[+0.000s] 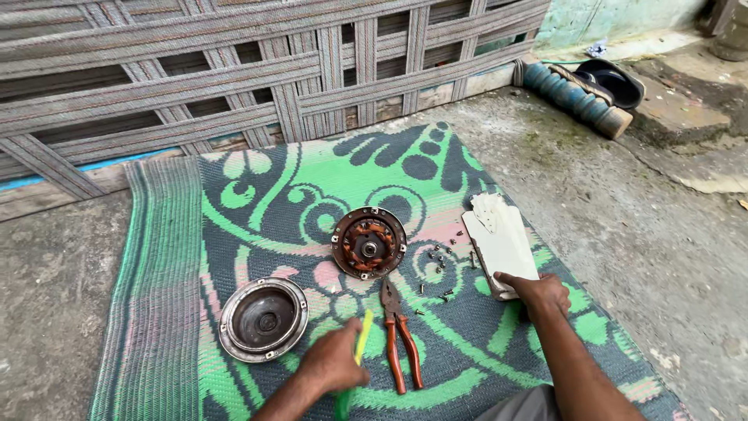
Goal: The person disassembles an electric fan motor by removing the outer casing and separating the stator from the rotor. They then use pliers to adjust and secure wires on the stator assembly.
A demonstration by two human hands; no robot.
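Green mat (pixel 234 218); left hand (pixel 331 362) hides yellow-green tool (pixel 363 335) handle, type unclear.

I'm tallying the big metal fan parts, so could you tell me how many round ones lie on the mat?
2: the motor with copper windings at the mat's middle, and the empty housing cover left of it, near the left hand.

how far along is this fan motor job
Done: the motor is opened, with the round metal cover set apart from the copper-wound core, and loose screws lie out on the mat. In hand: the left hand holds a yellow-green tool; the right hand rests on the white blades. Pliers lie unused. Nothing is reassembled.
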